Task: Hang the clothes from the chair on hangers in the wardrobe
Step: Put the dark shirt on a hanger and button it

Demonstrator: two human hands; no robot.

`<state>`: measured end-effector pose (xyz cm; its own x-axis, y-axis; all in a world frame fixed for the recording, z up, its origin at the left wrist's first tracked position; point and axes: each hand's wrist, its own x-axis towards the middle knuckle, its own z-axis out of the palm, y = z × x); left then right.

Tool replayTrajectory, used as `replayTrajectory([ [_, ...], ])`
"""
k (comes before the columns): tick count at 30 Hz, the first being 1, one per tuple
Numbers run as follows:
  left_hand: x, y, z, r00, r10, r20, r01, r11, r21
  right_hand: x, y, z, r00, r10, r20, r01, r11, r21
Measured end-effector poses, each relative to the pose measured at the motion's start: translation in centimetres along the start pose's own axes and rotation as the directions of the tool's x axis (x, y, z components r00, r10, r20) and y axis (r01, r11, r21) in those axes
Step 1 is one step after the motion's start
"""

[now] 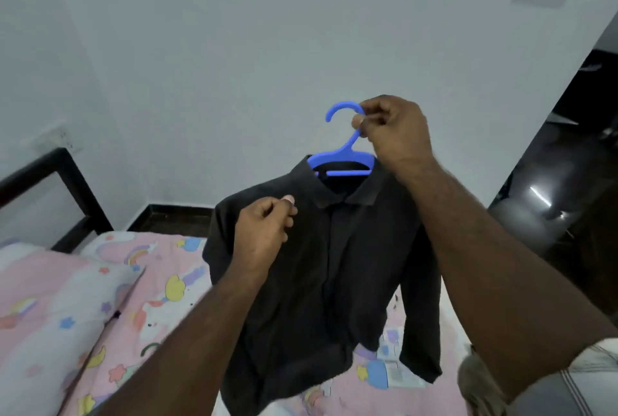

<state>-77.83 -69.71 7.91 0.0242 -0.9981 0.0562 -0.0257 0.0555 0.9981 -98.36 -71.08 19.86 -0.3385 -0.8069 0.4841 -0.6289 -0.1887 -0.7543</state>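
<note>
Reaching up from the bottom edge, both forearms nearest the lens, bare. Holding up a dark shirt (321,268) over a bed (100,298) with a pink cartoon sheet.

Gripping the neck of a blue hanger (347,148) just under its hook with the right hand (394,134), fingers clenched around the plastic. Pinching the shirt's shoulder cloth with the left hand (267,231), fingers curled shut on the fabric, thumb tip showing pale at the top. Sitting inside the collar already, the hanger bar and shoulders; draping down from it, the body and both sleeves, hem hanging just over the sheet. Looking buttoned at the placket, though too dark to tell for sure.

Judging the step: settling the shirt square on the hanger before carrying it off. Showing only a dark doorway or cupboard (568,148) at the right edge; unable to tell whether that is the wardrobe. Not showing the chair at all.

Risking, from here:
- Tugging too hard on the pinched shoulder and sliding that side off the hanger arm, leaving the shirt lopsided.
- Turning toward the rail with the grip on one thin neck only, letting the hanger swing and shed the cloth.
- Dragging a loose sleeve or the hem across the bed and catching it on the sheet.
- Releasing the shoulder before it is seated, letting the collar slip.
</note>
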Motion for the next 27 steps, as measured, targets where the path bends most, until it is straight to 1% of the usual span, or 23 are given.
replayTrajectory([
  [1,-0.2,1.3,-0.3,1.0,0.02,-0.004,-0.02,1.0,-0.003,0.2,-0.9,-0.7,0.999,-0.022,-0.024,0.023,1.0,0.015],
  [2,-0.5,2.5,-0.5,0.999,0.041,-0.008,-0.041,0.999,-0.015,0.3,-1.6,-1.3,0.998,-0.055,0.003,0.055,0.998,0.0],
  [4,-1.1,5.0,-0.6,0.997,0.079,-0.023,-0.08,0.996,-0.043,0.2,-2.9,-2.1,0.989,-0.094,0.112,0.101,0.993,-0.06],
  [5,-1.4,6.3,-0.6,0.995,0.093,-0.034,-0.095,0.994,-0.049,0.2,-3.3,-2.5,0.988,-0.104,0.114,0.111,0.992,-0.06],
  [7,-2.1,8.3,-0.4,0.988,0.143,-0.052,-0.146,0.988,-0.046,0.1,-4.1,-3.9,0.993,-0.112,0.036,0.112,0.994,0.014],
  [8,-2.3,9.1,-0.3,0.98,0.186,-0.063,-0.188,0.982,-0.02,0.1,-4.5,-4.6,0.993,-0.112,0.024,0.11,0.993,0.052],
  [9,-2.6,9.7,-0.3,0.97,0.232,-0.077,-0.23,0.973,0.026,-0.1,-4.9,-5.3,0.991,-0.122,0.045,0.12,0.991,0.061],
  [11,-3.0,10.3,-0.7,0.945,0.31,-0.103,-0.294,0.944,0.148,-0.4,-5.8,-6.5,0.985,-0.156,0.077,0.153,0.987,0.048],
  [12,-3.2,10.5,-1.1,0.933,0.344,-0.109,-0.314,0.923,0.222,-0.5,-6.2,-7.2,0.984,-0.169,0.048,0.166,0.984,0.072],
  [14,-3.7,10.9,-1.6,0.907,0.416,-0.069,-0.358,0.846,0.397,-0.5,-6.8,-8.6,0.985,-0.174,-0.02,0.175,0.974,0.145],
  [16,-4.1,11.2,-1.7,0.872,0.489,0.017,-0.406,0.703,0.584,-0.9,-7.3,-9.5,0.983,-0.182,0.011,0.177,0.97,0.167],
  [17,-4.4,11.3,-1.7,0.859,0.51,0.043,-0.404,0.624,0.669,-1.2,-7.5,-9.8,0.982,-0.186,0.039,0.177,0.969,0.172],
  [19,-5.1,11.8,-1.5,0.858,0.512,0.046,-0.354,0.524,0.775,-1.9,-8.0,-10.3,0.98,-0.191,0.063,0.173,0.96,0.221],
  [21,-5.6,12.4,-1.4,0.852,0.521,0.053,-0.338,0.469,0.816,-2.3,-8.4,-10.8,0.98,-0.189,0.065,0.163,0.942,0.292],
  [23,-6.4,13.0,-1.4,0.851,0.518,0.082,-0.361,0.465,0.808,-2.6,-8.6,-11.3,0.977,-0.201,0.077,0.164,0.928,0.335],
  [25,-7.1,13.6,-1.7,0.856,0.508,0.095,-0.391,0.516,0.762,-2.8,-8.5,-11.7,0.967,-0.229,0.108,0.174,0.913,0.368],
  [27,-7.7,14.0,-2.3,0.846,0.527,0.076,-0.394,0.523,0.756,-2.8,-7.4,-12.2,0.956,-0.262,0.134,0.192,0.899,0.393],
])
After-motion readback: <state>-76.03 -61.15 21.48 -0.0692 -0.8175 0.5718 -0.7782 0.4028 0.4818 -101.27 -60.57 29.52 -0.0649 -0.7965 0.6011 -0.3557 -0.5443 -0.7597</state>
